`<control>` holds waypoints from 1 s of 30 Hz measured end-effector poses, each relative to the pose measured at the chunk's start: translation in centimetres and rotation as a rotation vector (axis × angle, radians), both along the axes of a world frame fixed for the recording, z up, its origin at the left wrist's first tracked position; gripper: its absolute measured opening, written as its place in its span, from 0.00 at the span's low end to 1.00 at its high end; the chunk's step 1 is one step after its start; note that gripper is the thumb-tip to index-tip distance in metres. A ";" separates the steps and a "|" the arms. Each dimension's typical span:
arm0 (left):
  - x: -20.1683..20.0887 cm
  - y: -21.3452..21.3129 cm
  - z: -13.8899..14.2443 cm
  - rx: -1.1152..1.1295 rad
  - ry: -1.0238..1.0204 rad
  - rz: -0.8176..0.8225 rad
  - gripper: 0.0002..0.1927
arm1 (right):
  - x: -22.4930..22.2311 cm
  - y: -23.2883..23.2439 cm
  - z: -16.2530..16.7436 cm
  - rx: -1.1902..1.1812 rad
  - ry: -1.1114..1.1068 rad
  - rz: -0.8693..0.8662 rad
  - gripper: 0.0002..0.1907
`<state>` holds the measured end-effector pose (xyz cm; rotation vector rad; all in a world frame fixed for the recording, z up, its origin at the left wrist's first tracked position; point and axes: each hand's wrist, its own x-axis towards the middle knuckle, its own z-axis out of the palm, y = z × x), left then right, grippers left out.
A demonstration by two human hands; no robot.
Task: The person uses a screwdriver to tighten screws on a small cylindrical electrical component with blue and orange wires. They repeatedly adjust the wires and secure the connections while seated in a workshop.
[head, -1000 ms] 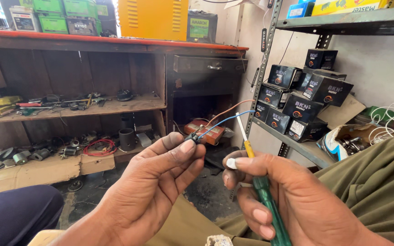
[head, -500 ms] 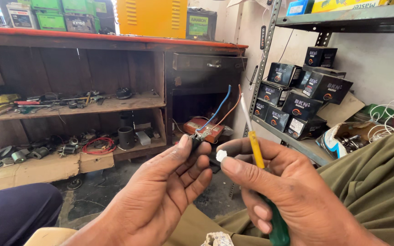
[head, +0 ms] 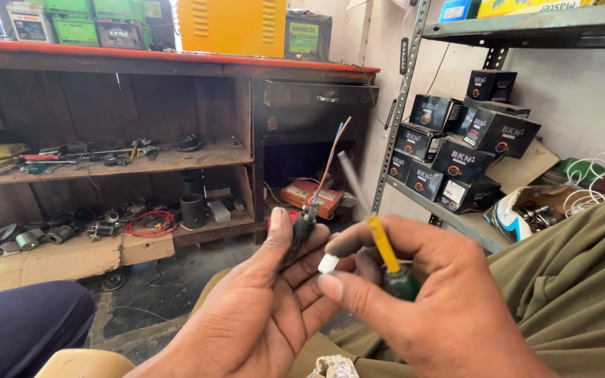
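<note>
The left hand pinches a small black part between thumb and fingers, its brown and blue wires standing up. Just beside it, the right hand grips a screwdriver, a small white piece at its fingertips. The step looks like wiring work on the part; the next move calls for steadying the blade against it. The blade is blurred, and the part's terminals are too small to make out.
</note>
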<state>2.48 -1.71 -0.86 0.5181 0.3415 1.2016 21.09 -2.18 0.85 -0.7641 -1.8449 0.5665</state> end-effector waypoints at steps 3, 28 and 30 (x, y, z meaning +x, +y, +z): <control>0.2 0.0 -0.4 -0.131 -0.017 -0.001 0.25 | 0.1 0.1 -0.1 -0.043 -0.087 -0.066 0.15; -0.4 0.6 0.0 -0.052 0.291 0.136 0.20 | 0.5 0.4 0.5 -0.424 0.118 -0.093 0.15; -0.5 0.5 -0.1 0.032 0.383 0.194 0.16 | 0.5 0.4 0.7 -0.424 0.158 -0.008 0.15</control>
